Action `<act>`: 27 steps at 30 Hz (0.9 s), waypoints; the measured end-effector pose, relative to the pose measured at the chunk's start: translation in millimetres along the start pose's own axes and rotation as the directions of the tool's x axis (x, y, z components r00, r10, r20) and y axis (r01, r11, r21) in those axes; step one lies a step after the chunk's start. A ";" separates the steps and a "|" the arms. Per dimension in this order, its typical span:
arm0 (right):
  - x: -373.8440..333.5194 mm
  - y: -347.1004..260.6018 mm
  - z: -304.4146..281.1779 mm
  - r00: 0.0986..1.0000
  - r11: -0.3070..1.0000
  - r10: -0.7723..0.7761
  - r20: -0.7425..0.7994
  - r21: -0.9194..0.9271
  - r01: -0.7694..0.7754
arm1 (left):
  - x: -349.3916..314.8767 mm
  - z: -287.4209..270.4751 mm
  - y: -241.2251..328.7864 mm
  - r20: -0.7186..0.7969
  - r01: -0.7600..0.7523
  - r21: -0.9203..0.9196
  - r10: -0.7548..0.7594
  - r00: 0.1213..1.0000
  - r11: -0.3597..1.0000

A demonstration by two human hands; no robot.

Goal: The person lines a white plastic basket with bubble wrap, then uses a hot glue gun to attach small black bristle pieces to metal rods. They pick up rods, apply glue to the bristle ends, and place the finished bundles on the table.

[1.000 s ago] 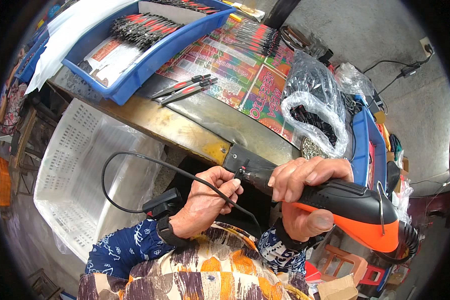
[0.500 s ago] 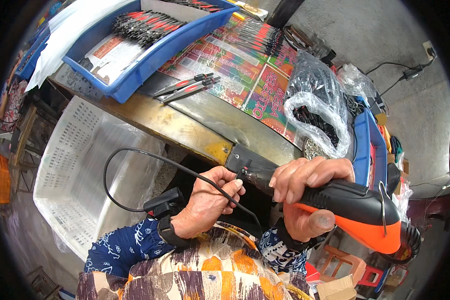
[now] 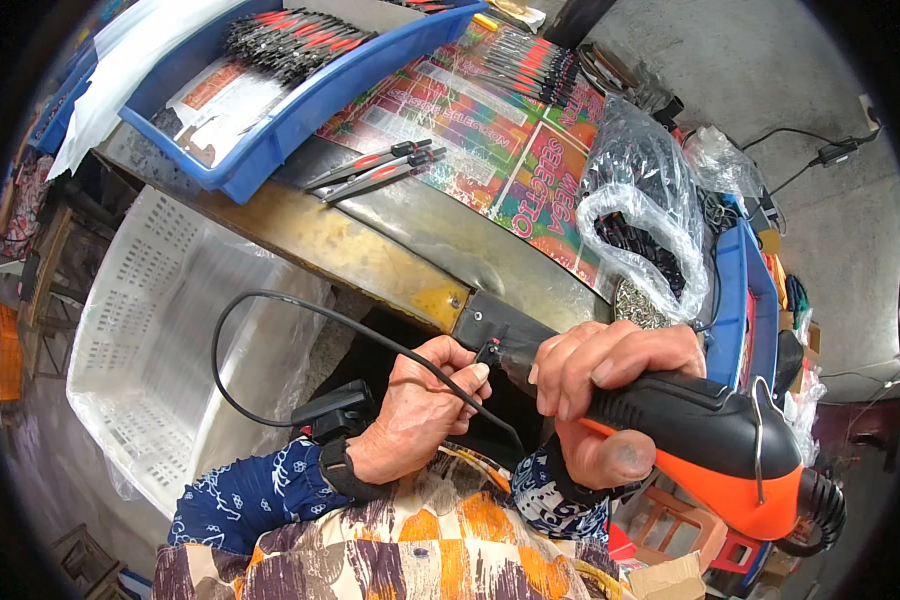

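My right hand point(image 3: 620, 370) wraps round an orange and black corded power tool point(image 3: 720, 425), held nearly level with its narrow front end pointing left. A wire hanging hook sticks out near its rear. At the table edge my left hand point(image 3: 410, 405) pinches a small black part point(image 3: 487, 352) with a bit of red on it between thumb and finger. That part sits right at the tool's front end, beside a dark metal bracket point(image 3: 490, 318); whether they touch I cannot tell. A black cable point(image 3: 370, 332) loops over my left hand.
On the table are a blue tray point(image 3: 240, 185) of black and red pens, a few loose pens point(image 3: 380, 170), and a plastic bag point(image 3: 635, 190) of black parts. Below left stands a white plastic basket point(image 3: 135, 330). Another blue bin point(image 3: 732, 300) is at the right.
My right hand and the power tool have shifted slightly left, closer to the small black part. My left hand keeps its pinch almost in place.
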State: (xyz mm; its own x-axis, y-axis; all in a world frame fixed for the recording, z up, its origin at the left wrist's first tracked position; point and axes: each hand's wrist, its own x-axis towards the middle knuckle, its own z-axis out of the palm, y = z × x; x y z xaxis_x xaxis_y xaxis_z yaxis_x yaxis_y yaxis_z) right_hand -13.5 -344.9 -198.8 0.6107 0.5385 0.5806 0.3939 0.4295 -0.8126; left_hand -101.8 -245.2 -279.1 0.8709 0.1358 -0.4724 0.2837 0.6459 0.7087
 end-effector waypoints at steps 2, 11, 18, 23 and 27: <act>-0.2 0.9 0.7 1.000 1.000 0.001 -0.024 -0.011 -0.002 | 0.6 0.3 -0.3 -0.006 0.007 0.002 -0.007 1.000 1.000; 2.4 1.7 5.9 0.996 0.999 -0.026 -0.089 -0.045 0.022 | -0.9 0.5 0.2 -0.011 0.015 0.025 -0.014 1.000 1.000; 1.9 -11.0 11.5 0.979 0.986 0.127 -0.160 -0.086 -0.142 | -1.2 -0.1 0.3 0.006 0.006 0.016 -0.007 1.000 1.000; 1.3 -9.8 10.4 0.991 0.996 0.037 -0.130 -0.070 -0.047 | 0.2 -1.1 -0.5 0.020 -0.019 0.026 0.018 1.000 0.999; 3.2 -5.3 7.0 0.997 0.997 -0.065 -0.048 -0.035 0.063 | -0.1 -1.2 -0.4 0.017 -0.007 0.044 0.007 1.000 0.999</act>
State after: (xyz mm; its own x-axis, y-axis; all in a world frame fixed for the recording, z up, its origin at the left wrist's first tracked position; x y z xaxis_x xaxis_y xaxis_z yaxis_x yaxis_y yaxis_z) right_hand -18.5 -340.3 -192.3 0.6165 0.4737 0.6289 0.4556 0.4368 -0.7756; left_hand -102.5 -244.5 -279.9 0.8793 0.1275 -0.4589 0.2948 0.6110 0.7347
